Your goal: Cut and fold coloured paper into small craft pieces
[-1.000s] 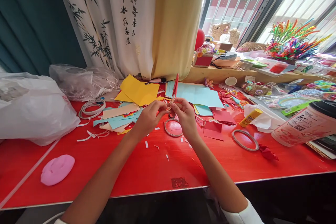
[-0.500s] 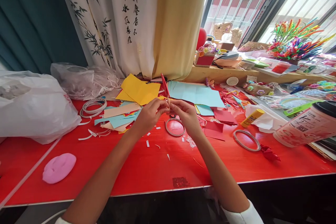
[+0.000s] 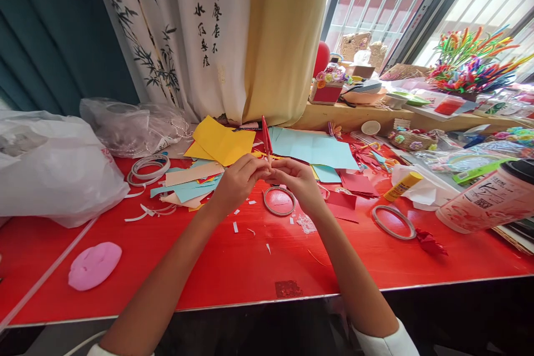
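**Top-heavy hold, centre of frame**

Red piece (image 3: 266, 136) is at mid-frame, near upright, its pale lower end between my left hand (image 3: 240, 181) and right hand (image 3: 298, 181). Fingers of both hands pinched on that lower end; cannot tell which side bears more. Small detail between the fingertips hidden.

Risks, my judgement:
- Pinch is low, red part stands tall above it: could tip or twist if one side eases off.
- Squeezing too hard could crease or bend the thin end.
- If dropped, it could land in the ring (image 3: 279, 213) just below the hands or among the red squares (image 3: 359, 183) right of centre, hard to pick out by colour on the red bench (image 3: 233, 272).
- Loose white scraps (image 3: 236, 227) below centre could stick to it.

Count:
- Red piece in hand: one.
- Single rings: two, one below the hands, one (image 3: 394, 235) lower right.
- Red crumpled bit (image 3: 431, 243) by that second ring: one.
- Yellow glue stick (image 3: 403, 186), right: one.
- Black-lidded cup (image 3: 486, 200), far right: one.
- Pink lump (image 3: 95, 266), lower left: one.
- White scraps: at least five.
- Ring stack (image 3: 144, 182), left; red squares: overlapping, no sure count.
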`<state>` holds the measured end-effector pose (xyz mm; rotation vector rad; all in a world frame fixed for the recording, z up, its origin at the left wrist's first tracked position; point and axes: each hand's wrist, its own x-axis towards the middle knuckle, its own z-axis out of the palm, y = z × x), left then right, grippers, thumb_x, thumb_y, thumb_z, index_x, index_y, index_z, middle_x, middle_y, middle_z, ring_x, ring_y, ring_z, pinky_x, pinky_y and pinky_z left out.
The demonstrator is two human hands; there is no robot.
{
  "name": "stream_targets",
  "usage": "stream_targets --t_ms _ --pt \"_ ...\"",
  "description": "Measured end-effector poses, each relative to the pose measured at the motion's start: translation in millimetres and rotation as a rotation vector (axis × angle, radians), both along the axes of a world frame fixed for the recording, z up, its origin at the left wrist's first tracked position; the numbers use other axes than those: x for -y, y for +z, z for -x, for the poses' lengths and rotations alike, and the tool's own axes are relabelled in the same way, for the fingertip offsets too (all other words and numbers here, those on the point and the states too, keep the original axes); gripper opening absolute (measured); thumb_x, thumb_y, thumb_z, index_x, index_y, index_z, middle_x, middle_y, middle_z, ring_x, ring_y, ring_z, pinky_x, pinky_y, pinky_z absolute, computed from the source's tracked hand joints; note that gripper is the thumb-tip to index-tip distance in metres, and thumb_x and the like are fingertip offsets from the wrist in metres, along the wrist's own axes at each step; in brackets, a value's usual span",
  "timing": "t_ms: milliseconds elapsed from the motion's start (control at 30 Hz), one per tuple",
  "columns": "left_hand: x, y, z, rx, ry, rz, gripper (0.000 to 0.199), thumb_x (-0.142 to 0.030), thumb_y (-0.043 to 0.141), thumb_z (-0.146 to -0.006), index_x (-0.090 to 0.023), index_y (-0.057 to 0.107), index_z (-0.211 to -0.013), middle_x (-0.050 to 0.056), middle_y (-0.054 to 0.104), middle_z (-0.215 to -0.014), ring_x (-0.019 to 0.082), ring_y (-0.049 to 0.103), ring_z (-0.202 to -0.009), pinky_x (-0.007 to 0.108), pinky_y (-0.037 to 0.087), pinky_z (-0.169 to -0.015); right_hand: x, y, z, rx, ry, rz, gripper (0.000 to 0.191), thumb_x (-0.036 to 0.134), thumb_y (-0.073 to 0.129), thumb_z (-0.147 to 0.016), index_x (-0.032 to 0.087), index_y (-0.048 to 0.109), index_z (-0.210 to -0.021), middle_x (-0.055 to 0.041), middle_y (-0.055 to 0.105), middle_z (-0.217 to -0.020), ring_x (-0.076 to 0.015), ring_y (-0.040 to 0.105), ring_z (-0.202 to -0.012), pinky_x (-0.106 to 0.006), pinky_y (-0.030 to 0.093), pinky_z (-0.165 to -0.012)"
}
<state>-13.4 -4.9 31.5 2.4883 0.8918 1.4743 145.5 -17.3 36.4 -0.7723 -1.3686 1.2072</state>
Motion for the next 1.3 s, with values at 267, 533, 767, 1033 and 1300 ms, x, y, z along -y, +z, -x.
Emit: stream_targets --t_ms 267,533,767,1033,1300 --pt "-1 -2.5 1 -0.007 -0.023 -0.026 0.021 -0.025 0.045 -0.086 -0.024 0.06 -0.101 0.003 0.056 -0.088 0.013 0.055 -0.084 0.026 0.046 -0.075 -2 -3.0 -1 0.002 0.028 0.002 0.016 0.031 0.064 -0.071 0.017 0.061 -0.079 -0.0015 0.068 -0.072 -0.0145 0.065 -0.071 -0.03 0.054 -0.07" --pt "2 4.5 0 0.108 -0.046 0.067 0.029 -0.021 0.046 -0.085 -0.029 0.057 -0.111 0.001 0.052 -0.084 0.01 0.052 -0.078 0.022 0.043 -0.072 -1 -2.7 1 -0.025 0.034 0.01 0.015 0.031 0.063 -0.073 0.017 0.061 -0.077 -0.0028 0.068 -0.075 -0.015 0.066 -0.069 -0.032 0.054 -0.071" --pt "-3 8.4 4 0.18 -0.087 0.289 0.019 -0.029 0.053 -0.081 -0.024 0.065 -0.095 0.003 0.057 -0.093 0.014 0.054 -0.086 0.025 0.042 -0.076 0 -1.8 4 -0.053 0.031 0.026 0.016 0.032 0.065 -0.071 0.016 0.063 -0.075 -0.0031 0.067 -0.072 -0.0151 0.066 -0.068 -0.032 0.054 -0.071" --pt "-2 5.3 0 0.097 0.022 0.219 0.01 -0.024 0.055 -0.079 -0.021 0.06 -0.088 0.001 0.055 -0.09 0.012 0.052 -0.078 0.024 0.043 -0.073 -6 -6.9 4 -0.066 0.01 0.058 0.024 0.033 0.069 -0.067 0.018 0.068 -0.085 -0.0009 0.068 -0.079 -0.0166 0.066 -0.073 -0.037 0.053 -0.08" --pt "0 0.5 -4 0.15 0.15 0.113 0.009 -0.02 0.051 -0.081 -0.019 0.059 -0.084 0.003 0.058 -0.088 0.014 0.054 -0.087 0.026 0.044 -0.075 -2 -5.3 7 0.049 0.078 0.104 0.03 0.028 0.061 -0.074 0.019 0.063 -0.103 -0.0043 0.067 -0.092 -0.0184 0.064 -0.086 -0.039 0.049 -0.087"
